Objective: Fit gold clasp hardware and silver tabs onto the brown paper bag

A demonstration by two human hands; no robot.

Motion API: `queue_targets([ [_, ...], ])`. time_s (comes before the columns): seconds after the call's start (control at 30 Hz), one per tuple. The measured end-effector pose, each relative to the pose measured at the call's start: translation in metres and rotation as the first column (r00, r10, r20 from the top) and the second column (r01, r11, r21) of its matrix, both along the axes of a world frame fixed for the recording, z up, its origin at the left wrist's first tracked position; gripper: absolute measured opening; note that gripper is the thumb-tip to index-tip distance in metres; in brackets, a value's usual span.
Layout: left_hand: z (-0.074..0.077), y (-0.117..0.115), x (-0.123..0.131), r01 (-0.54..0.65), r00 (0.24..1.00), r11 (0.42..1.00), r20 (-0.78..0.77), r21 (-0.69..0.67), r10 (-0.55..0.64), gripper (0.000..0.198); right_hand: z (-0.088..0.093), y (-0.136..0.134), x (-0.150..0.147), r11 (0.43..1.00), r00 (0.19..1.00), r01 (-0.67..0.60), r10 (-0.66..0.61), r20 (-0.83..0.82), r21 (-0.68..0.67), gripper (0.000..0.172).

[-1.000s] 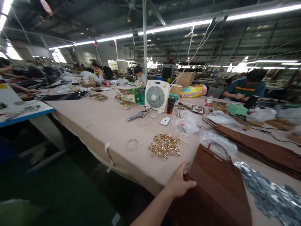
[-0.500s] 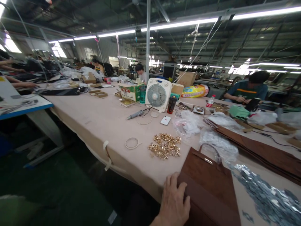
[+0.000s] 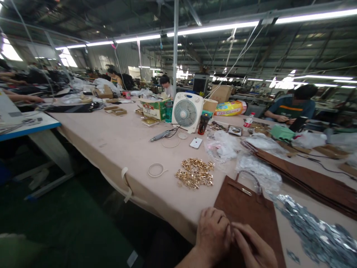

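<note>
A brown handbag panel (image 3: 260, 212) with a looped handle and a small shiny metal plate lies at the table's front edge. Over its lower part, my left hand (image 3: 213, 232) is closed with the fingers curled in. My right hand (image 3: 252, 243) meets it from the right, thumb and fingers pinched together. Whatever is between the fingertips is hidden by the hands. Beyond my left hand is a heap of gold-coloured metal fittings (image 3: 194, 173). To the right of the panel spreads a pile of flat silver metal pieces (image 3: 320, 227).
Further back on the table (image 3: 119, 139) are a white fan (image 3: 187, 112), a phone (image 3: 195, 143), a grey corded tool (image 3: 160, 136) and a roll of tape (image 3: 155, 170). Plastic bags (image 3: 258, 171) and stacked brown leather pieces (image 3: 304, 175) lie right. A co-worker (image 3: 292, 106) sits across the table.
My right hand has come into view and joined the left over the panel. My left hand has gone from spread fingers to curled ones, and the panel's lower flap is now largely covered.
</note>
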State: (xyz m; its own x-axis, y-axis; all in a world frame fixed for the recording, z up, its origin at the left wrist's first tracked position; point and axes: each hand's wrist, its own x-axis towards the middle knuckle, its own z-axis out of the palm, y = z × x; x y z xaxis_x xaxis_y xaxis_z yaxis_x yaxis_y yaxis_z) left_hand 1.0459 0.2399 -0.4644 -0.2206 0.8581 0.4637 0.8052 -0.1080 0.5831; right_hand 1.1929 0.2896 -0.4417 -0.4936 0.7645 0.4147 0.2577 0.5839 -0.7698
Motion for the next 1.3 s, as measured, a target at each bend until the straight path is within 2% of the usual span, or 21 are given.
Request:
queue_targets([
  [0.07, 0.000, -0.001, 0.002, -0.004, 1.000, 1.000, -0.022, 0.010, 0.005, 0.010, 0.006, 0.029, -0.020, 0.991, 0.993, 0.108, -0.111, -0.031, -0.082, 0.031],
  [0.1, -0.001, -0.001, 0.002, -0.003, 0.999, 1.000, -0.033, 0.019, 0.004, 0.011, 0.008, 0.044, -0.032, 0.986, 0.991, 0.123, -0.127, -0.032, -0.114, 0.034],
  [0.2, -0.005, -0.001, 0.002, -0.010, 0.998, 0.999, -0.065, 0.047, 0.013, 0.010, 0.007, 0.083, -0.069, 0.987, 0.995, 0.086, -0.093, -0.042, -0.138, 0.037],
  [0.33, -0.013, 0.002, 0.001, -0.024, 0.996, 0.995, -0.084, 0.092, 0.032, 0.008, -0.010, 0.111, -0.104, 0.988, 0.998, 0.064, -0.064, 0.001, -0.140, 0.037],
  [0.47, -0.015, 0.005, 0.001, -0.033, 0.993, 0.991, -0.109, 0.126, 0.046, 0.010, -0.025, 0.121, -0.116, 0.988, 0.986, 0.137, -0.129, 0.108, -0.072, 0.032],
  [0.63, -0.014, 0.005, 0.001, -0.020, 0.994, 0.991, -0.103, 0.133, 0.034, 0.009, -0.023, 0.121, -0.116, 0.985, 0.980, 0.164, -0.156, 0.124, -0.057, 0.025],
  [0.77, -0.010, 0.004, 0.001, 0.005, 0.997, 0.994, -0.082, 0.113, 0.004, 0.009, -0.015, 0.113, -0.107, 0.975, 0.997, 0.071, -0.074, -0.009, -0.208, 0.033],
  [0.87, -0.005, 0.003, 0.000, -0.005, 0.999, 0.996, -0.048, 0.090, 0.009, 0.010, -0.011, 0.105, -0.091, 0.928, 0.986, -0.053, -0.011, -0.168, -0.369, 0.042],
  [0.97, 0.002, 0.004, -0.001, -0.031, 0.998, 0.999, 0.050, 0.042, 0.029, 0.015, -0.012, 0.099, -0.069, 0.885, 0.972, -0.104, -0.006, -0.233, -0.453, 0.043],
  [1.1, 0.014, 0.019, -0.005, -0.020, 0.938, 1.000, 0.345, 0.004, 0.017, 0.029, -0.016, 0.094, -0.044, 0.880, 0.953, -0.050, -0.100, -0.286, -0.473, 0.040],
  [1.2, 0.021, 0.044, -0.008, 0.047, 0.806, 0.999, 0.589, 0.025, -0.053, 0.038, -0.015, 0.093, -0.037, 0.906, 0.938, -0.007, -0.142, -0.318, -0.424, 0.035],
  [1.3, 0.018, 0.071, -0.012, 0.091, 0.646, 0.995, 0.758, 0.043, -0.092, 0.036, -0.010, 0.092, -0.036, 0.937, 0.937, -0.033, -0.092, -0.337, -0.348, 0.027],
])
